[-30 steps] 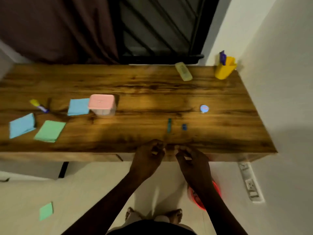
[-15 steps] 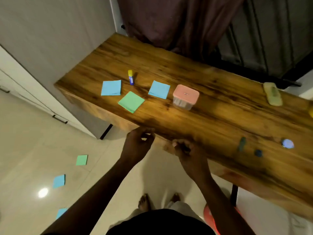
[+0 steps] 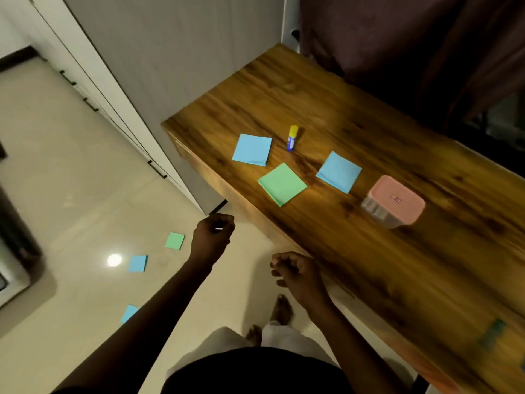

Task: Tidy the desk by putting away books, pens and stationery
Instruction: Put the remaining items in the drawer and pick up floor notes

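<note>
On the wooden desk (image 3: 312,92) lie two blue sticky-note pads (image 3: 252,149) (image 3: 338,172), a green pad (image 3: 282,183) and a yellow-capped glue stick (image 3: 292,137). A clear box with a pink lid (image 3: 396,201) stands to their right. My left hand (image 3: 211,237) hovers over the floor just off the desk's front edge, its fingers curled. A small pale glint shows at the fingertips, and I cannot tell what it is. My right hand (image 3: 295,275) is curled beside the desk edge, with nothing visible in it.
A green note (image 3: 174,240) and two blue notes (image 3: 137,263) (image 3: 129,313) lie on the tiled floor. White cupboard doors (image 3: 93,81) run along the left. A dark curtain (image 3: 412,38) hangs behind the desk. A blurred teal item (image 3: 491,332) lies at the desk's right.
My view has swung left toward the desk's left end and the floor. Both hands have come off the desk's front edge and now hang in front of it.
</note>
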Motion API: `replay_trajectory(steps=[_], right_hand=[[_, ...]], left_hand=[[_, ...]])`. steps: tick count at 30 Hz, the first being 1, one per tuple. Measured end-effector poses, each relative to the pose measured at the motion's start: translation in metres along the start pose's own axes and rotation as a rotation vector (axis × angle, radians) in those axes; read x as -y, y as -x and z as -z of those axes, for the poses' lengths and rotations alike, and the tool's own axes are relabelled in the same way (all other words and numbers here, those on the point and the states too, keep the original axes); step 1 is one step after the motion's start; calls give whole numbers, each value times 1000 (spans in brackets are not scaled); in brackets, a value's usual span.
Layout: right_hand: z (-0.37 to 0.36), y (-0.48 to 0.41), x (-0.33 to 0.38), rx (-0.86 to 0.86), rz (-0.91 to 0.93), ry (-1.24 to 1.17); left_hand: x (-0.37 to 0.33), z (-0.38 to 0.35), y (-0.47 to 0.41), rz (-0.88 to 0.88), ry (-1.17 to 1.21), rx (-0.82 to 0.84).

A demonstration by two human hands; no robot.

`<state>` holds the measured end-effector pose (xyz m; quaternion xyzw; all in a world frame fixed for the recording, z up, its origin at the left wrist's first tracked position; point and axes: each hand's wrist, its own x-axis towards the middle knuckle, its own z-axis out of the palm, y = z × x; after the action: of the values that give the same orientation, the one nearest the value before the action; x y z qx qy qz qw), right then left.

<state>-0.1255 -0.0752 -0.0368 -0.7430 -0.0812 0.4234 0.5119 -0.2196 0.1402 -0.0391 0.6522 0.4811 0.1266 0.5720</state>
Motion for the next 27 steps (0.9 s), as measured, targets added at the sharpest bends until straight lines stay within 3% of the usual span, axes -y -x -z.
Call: replay_trajectory(steps=[6,10,16,23,27], right_hand=[[-20,-44,-11,32,-381,-610],[-27,-68,-27,-52,-511,-965],[-45,-96,-54,-273,-364,-1313],[-73,-120,-57,-336,-36,-1439],[-78,-121,-63,-429,-29,-1471]], left_hand=[[13,7,-31,134,143,-13],[14,1,-67,357,375,42],[20,-3,-124,634,677,194],[24,-10,-182,672,1095,257],[25,-11,-185,707,1073,228]])
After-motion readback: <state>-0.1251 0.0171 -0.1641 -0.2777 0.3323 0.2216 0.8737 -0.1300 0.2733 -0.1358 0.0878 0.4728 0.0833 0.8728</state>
